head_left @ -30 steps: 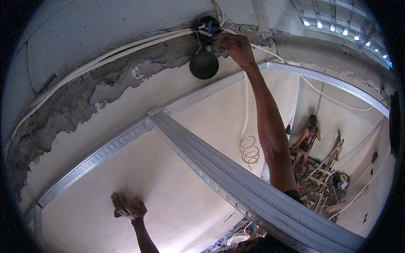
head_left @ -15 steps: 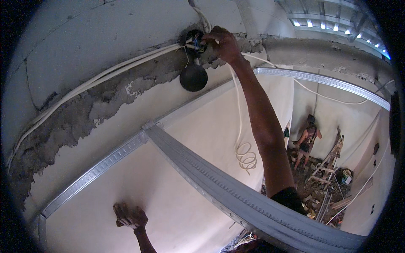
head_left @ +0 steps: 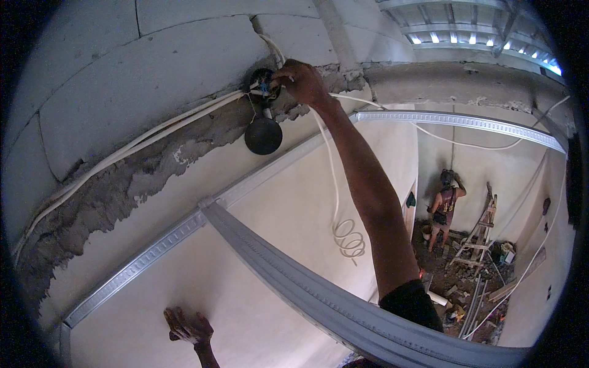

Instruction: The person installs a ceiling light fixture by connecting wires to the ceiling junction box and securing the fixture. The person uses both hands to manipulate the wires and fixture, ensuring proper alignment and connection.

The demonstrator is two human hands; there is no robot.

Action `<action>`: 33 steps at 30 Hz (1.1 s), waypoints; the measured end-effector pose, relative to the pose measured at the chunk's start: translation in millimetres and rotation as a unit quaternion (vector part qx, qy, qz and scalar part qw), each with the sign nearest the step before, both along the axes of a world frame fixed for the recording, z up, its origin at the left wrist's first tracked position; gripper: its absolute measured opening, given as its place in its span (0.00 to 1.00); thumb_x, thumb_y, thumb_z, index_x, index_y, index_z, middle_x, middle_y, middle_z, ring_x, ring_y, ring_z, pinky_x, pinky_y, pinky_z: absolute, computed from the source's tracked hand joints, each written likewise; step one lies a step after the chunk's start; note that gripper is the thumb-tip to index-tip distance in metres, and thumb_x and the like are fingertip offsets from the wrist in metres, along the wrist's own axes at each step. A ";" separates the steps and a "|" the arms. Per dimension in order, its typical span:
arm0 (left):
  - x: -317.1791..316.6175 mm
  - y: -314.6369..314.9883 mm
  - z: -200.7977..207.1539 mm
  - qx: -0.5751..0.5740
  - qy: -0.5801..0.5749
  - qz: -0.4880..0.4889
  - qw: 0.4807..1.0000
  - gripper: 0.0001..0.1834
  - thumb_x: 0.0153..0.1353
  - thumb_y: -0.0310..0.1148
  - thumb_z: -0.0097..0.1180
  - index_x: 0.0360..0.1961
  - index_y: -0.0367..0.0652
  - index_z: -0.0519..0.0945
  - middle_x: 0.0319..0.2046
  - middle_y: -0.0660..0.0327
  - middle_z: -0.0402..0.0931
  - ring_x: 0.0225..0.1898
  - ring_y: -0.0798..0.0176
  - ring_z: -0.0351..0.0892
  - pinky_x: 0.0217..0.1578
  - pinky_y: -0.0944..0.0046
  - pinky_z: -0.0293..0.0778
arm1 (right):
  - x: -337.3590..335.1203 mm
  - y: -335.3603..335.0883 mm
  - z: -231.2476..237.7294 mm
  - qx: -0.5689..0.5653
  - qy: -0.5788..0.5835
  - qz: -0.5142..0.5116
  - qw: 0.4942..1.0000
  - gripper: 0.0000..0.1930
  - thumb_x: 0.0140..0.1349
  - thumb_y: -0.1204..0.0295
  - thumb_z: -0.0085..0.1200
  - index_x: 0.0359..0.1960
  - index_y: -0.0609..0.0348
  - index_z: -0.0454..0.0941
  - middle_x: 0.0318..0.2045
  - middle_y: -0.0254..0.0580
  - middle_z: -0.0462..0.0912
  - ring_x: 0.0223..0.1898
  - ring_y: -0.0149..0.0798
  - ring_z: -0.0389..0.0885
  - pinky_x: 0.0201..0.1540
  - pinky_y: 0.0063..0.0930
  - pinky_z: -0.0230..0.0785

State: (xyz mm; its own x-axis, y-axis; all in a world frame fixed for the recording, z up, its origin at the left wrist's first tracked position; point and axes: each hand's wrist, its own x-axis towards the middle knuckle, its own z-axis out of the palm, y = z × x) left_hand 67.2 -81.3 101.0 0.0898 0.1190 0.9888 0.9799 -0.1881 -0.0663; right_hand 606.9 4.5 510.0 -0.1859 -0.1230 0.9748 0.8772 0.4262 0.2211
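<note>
My right hand (head_left: pixel 300 81) reaches up to a round black junction box (head_left: pixel 256 78) set in the rough upper wall. Its fingers are pinched together at the box's right edge, beside the blue and white wires (head_left: pixel 265 90); what they hold is hidden. Under the box hangs a round black lid (head_left: pixel 264 136). A white cable (head_left: pixel 335 172) drops from behind my right wrist and ends in a loose coil (head_left: pixel 348 239). Lower left, my left hand (head_left: pixel 189 326) rests against the smooth plastered wall (head_left: pixel 245 294), fingers stretched out and holding nothing.
A metal ceiling channel (head_left: pixel 307 282) crosses below my right arm, joined to a wall-edge rail (head_left: pixel 141 260). Two white cables (head_left: pixel 141 141) run left from the box. Far below, a person (head_left: pixel 444 208) stands at a wall near a wooden trestle (head_left: pixel 478 230) and floor rubble.
My view has tilted and shifted slightly, so the box, lid and right hand appear lower and further left. Both hands keep their places. The person below has raised an arm toward the head.
</note>
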 end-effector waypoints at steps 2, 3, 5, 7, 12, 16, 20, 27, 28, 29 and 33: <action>2.3 6.6 0.4 -0.001 -0.001 -0.012 1.000 0.27 0.60 0.40 0.51 0.58 0.38 0.65 0.60 0.45 0.60 0.64 0.40 0.53 0.61 0.43 0.50 | 0.3 -4.6 -13.0 -0.005 0.066 0.063 0.996 0.09 0.51 0.77 0.59 0.36 0.55 0.81 0.27 0.38 0.80 0.27 0.35 0.78 0.33 0.30 0.70; -1.4 5.5 -2.7 -0.004 -0.003 -0.007 1.000 0.27 0.60 0.40 0.51 0.58 0.38 0.65 0.60 0.45 0.60 0.64 0.40 0.53 0.61 0.43 0.50 | -4.3 -5.1 -19.1 -0.012 0.099 0.089 0.991 0.10 0.52 0.76 0.59 0.37 0.56 0.80 0.27 0.39 0.79 0.27 0.34 0.77 0.32 0.29 0.70; -7.4 1.9 -7.6 -0.011 0.006 0.007 1.000 0.27 0.60 0.40 0.51 0.58 0.38 0.65 0.60 0.44 0.60 0.64 0.39 0.53 0.61 0.42 0.50 | -12.0 -5.3 -29.5 -0.028 0.163 0.138 0.977 0.10 0.52 0.75 0.59 0.38 0.56 0.79 0.27 0.40 0.79 0.27 0.32 0.76 0.31 0.26 0.68; -6.7 -0.5 -5.4 -0.018 0.026 0.017 0.999 0.28 0.60 0.40 0.52 0.59 0.38 0.65 0.60 0.43 0.60 0.64 0.39 0.54 0.61 0.41 0.49 | -10.3 -0.3 -36.1 0.006 0.183 0.206 0.961 0.11 0.52 0.73 0.60 0.38 0.55 0.79 0.27 0.39 0.79 0.25 0.31 0.75 0.29 0.25 0.67; -0.6 0.1 -1.6 -0.001 0.013 0.015 1.000 0.28 0.61 0.40 0.51 0.59 0.38 0.64 0.60 0.44 0.60 0.64 0.38 0.54 0.61 0.40 0.49 | -21.2 -25.8 -26.6 0.073 0.161 0.170 0.970 0.09 0.51 0.71 0.60 0.35 0.54 0.81 0.25 0.36 0.77 0.30 0.34 0.73 0.38 0.30 0.66; -6.3 0.5 -3.3 0.008 0.022 0.013 1.000 0.29 0.61 0.41 0.50 0.59 0.38 0.64 0.61 0.44 0.59 0.65 0.39 0.52 0.61 0.41 0.48 | -37.8 -31.0 -11.0 -0.003 0.042 -0.038 0.998 0.08 0.49 0.67 0.60 0.30 0.53 0.83 0.25 0.38 0.75 0.39 0.40 0.70 0.44 0.39 0.61; -5.4 13.7 -8.0 -0.010 0.018 0.016 1.000 0.30 0.60 0.42 0.51 0.60 0.38 0.64 0.61 0.45 0.59 0.66 0.40 0.50 0.62 0.42 0.46 | -17.6 -3.0 8.5 -0.083 0.005 -0.084 0.993 0.08 0.47 0.63 0.60 0.25 0.53 0.84 0.32 0.41 0.75 0.42 0.44 0.67 0.42 0.43 0.58; -17.5 13.0 -24.1 -0.018 0.000 0.017 1.000 0.32 0.58 0.42 0.53 0.60 0.39 0.64 0.62 0.46 0.59 0.65 0.40 0.51 0.62 0.42 0.45 | -54.0 -26.6 28.6 -0.154 -0.100 -0.175 0.967 0.10 0.46 0.61 0.63 0.20 0.54 0.82 0.37 0.40 0.72 0.45 0.46 0.66 0.41 0.47 0.56; -15.8 14.7 -23.5 -0.022 0.005 0.016 1.000 0.32 0.57 0.42 0.54 0.61 0.39 0.63 0.62 0.46 0.58 0.65 0.40 0.52 0.62 0.42 0.45 | -53.3 -31.8 33.6 -0.169 -0.128 -0.184 0.960 0.11 0.46 0.61 0.64 0.20 0.54 0.82 0.36 0.40 0.72 0.45 0.46 0.67 0.41 0.47 0.56; -14.4 16.0 -23.3 -0.019 0.010 0.016 1.000 0.32 0.58 0.42 0.54 0.60 0.39 0.63 0.62 0.46 0.59 0.65 0.40 0.52 0.62 0.42 0.45 | -51.8 -34.0 37.7 -0.184 -0.156 -0.192 0.951 0.12 0.46 0.60 0.64 0.20 0.55 0.82 0.35 0.40 0.72 0.45 0.47 0.67 0.41 0.47 0.56; 0.9 5.0 -5.6 -0.005 0.010 0.011 1.000 0.31 0.58 0.42 0.54 0.60 0.39 0.64 0.61 0.45 0.59 0.64 0.39 0.53 0.62 0.41 0.46 | -49.3 -27.1 50.3 -0.185 -0.181 -0.234 0.937 0.13 0.45 0.57 0.64 0.20 0.54 0.82 0.36 0.40 0.72 0.46 0.47 0.66 0.41 0.49 0.55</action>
